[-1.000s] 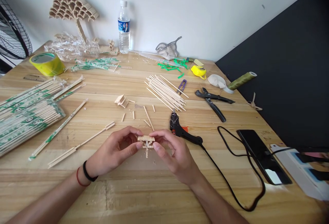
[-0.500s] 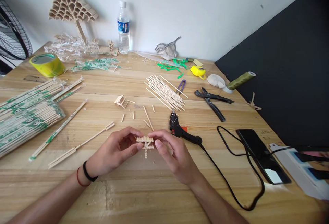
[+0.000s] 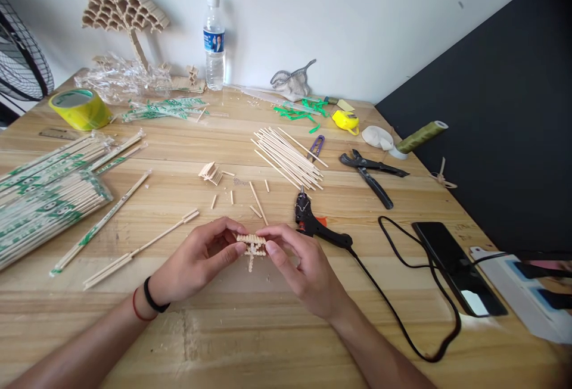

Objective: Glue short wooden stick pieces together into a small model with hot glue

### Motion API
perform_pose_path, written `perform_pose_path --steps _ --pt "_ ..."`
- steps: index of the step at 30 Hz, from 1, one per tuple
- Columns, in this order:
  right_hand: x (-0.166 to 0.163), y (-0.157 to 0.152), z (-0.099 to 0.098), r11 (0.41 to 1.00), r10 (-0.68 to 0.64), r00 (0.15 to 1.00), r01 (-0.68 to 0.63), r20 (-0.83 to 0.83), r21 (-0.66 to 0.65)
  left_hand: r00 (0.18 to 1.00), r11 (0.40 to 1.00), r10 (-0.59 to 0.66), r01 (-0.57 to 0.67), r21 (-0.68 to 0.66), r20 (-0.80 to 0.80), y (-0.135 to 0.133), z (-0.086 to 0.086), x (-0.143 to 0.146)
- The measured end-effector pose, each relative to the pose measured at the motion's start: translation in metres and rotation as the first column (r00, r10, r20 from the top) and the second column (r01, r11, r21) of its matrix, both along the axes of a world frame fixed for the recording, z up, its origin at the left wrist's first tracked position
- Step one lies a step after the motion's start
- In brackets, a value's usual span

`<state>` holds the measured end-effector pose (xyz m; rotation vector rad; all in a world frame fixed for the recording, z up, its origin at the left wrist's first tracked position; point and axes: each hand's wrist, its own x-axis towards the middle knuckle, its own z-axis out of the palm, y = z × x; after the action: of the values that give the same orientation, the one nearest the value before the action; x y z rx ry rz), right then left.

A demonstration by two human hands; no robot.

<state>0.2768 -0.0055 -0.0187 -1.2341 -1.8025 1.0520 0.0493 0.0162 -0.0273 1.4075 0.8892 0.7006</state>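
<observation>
Both hands pinch a small model made of short bamboo sticks (image 3: 252, 245) just above the wooden table (image 3: 250, 329). My left hand (image 3: 196, 261) grips its left end with thumb and fingers. My right hand (image 3: 300, 267) holds the right end the same way. The model has a row of glued sticks on top and a short stem hanging below. A black glue gun (image 3: 318, 227) lies right beside my right hand. Short cut stick pieces (image 3: 232, 189) are scattered just beyond the hands.
Loose bare sticks (image 3: 288, 158) lie mid-table, wrapped chopsticks (image 3: 44, 192) at the left. Yellow tape (image 3: 80, 109), a water bottle (image 3: 214, 43) and a stick tree model (image 3: 123, 11) stand at the back. Black pliers (image 3: 370, 174), a phone (image 3: 458, 267), a power strip (image 3: 522, 291) lie right.
The hands and the small model have shifted slightly left and away; the grip is the same. The view has tilted a little.
</observation>
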Motion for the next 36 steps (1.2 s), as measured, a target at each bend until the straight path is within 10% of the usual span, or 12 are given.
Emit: perform_pose_path --steps 36 --pt "-0.0009 0.0009 0.0034 1.000 0.011 1.000 -0.011 0.008 -0.016 1.000 1.000 -0.008 0.009 0.011 -0.018 0.0007 0.0046 0.0015"
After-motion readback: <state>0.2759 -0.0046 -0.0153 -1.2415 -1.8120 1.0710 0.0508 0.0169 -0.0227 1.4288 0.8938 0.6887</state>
